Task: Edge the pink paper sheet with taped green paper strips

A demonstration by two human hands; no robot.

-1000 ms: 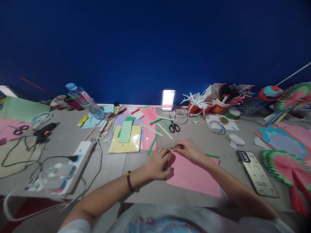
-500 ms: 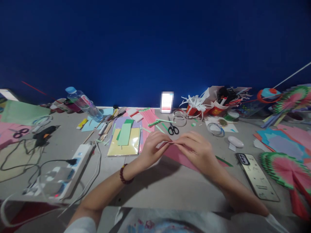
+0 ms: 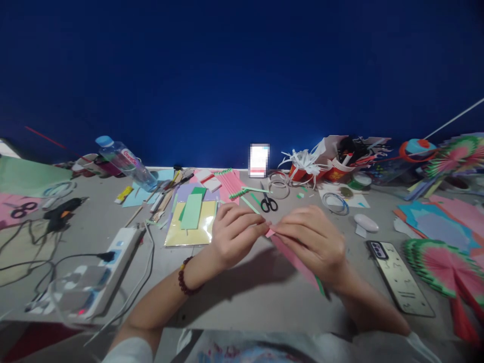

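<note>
Both my hands are raised above the grey table [image 3: 242,297] and pinch a pink paper sheet [image 3: 293,259] with a green strip along its lower edge. My left hand [image 3: 234,234] grips the sheet's near corner with closed fingers. My right hand [image 3: 313,239] pinches the same edge from the right, and the sheet hangs down under it, seen almost edge-on.
Black scissors [image 3: 269,203], coloured paper sheets [image 3: 191,222] and pink strips lie behind my hands. A power strip [image 3: 102,267] with cables and a glue gun [image 3: 60,212] sit left. A phone [image 3: 399,280] and folded paper fans [image 3: 438,259] lie right. A water bottle [image 3: 124,159] lies at the back left.
The pink sheet lay flat on the table with my hands resting on it; both hands have lifted it and turned it nearly edge-on, drawing it toward me.
</note>
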